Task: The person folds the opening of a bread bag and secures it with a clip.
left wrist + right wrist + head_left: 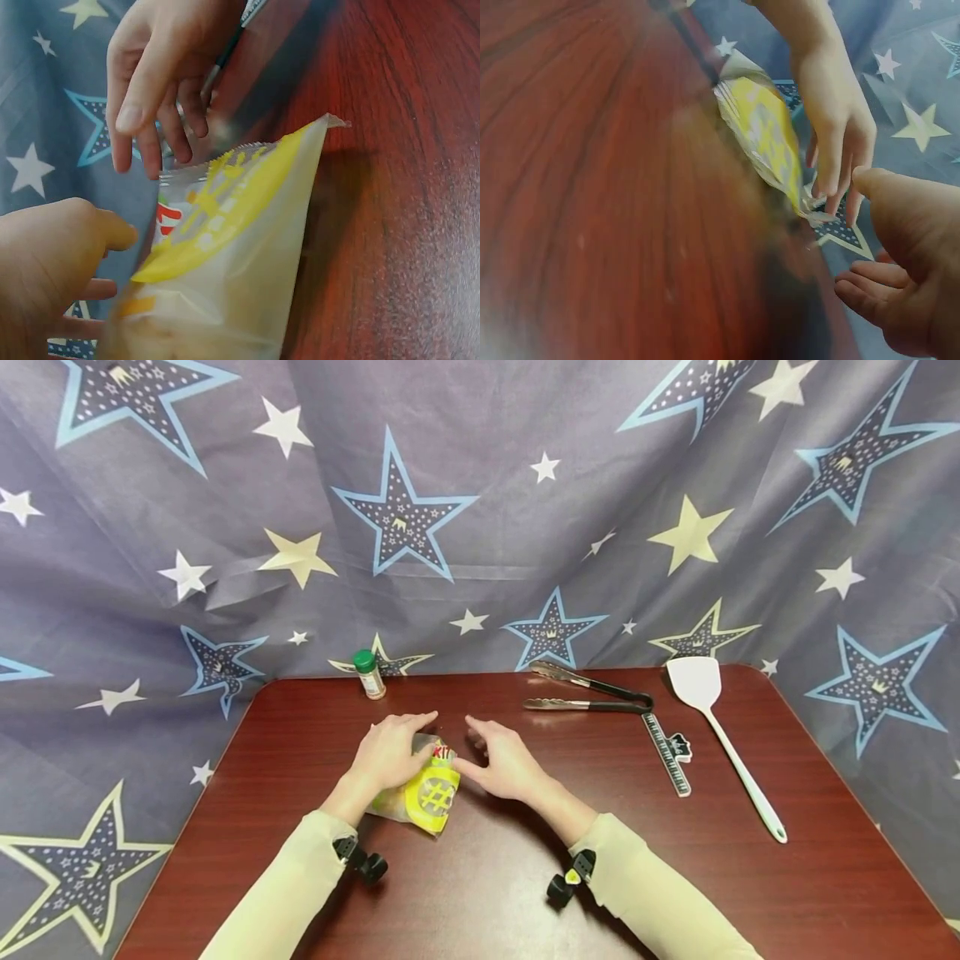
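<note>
A clear plastic snack bag [431, 795] with yellow print and red letters lies on the table, left of the middle. My left hand [388, 753] is over its far left side, with the thumb along the bag and the fingers loosely extended past it. Pale contents show through the plastic bag [225, 285] in the left wrist view. To the right of the bag is my right hand [504, 762], holding nothing, its fingers spread and relaxed and its thumb pointing at the bag's edge.
A small green-capped seasoning jar [369, 675] stands at the back left of the wooden table [480, 893]. Metal tongs with black handles [592, 695], a long clip with piano-key markings [667, 755] and a white spatula [726, 735] lie at the right. A star-patterned cloth [480, 527] hangs behind.
</note>
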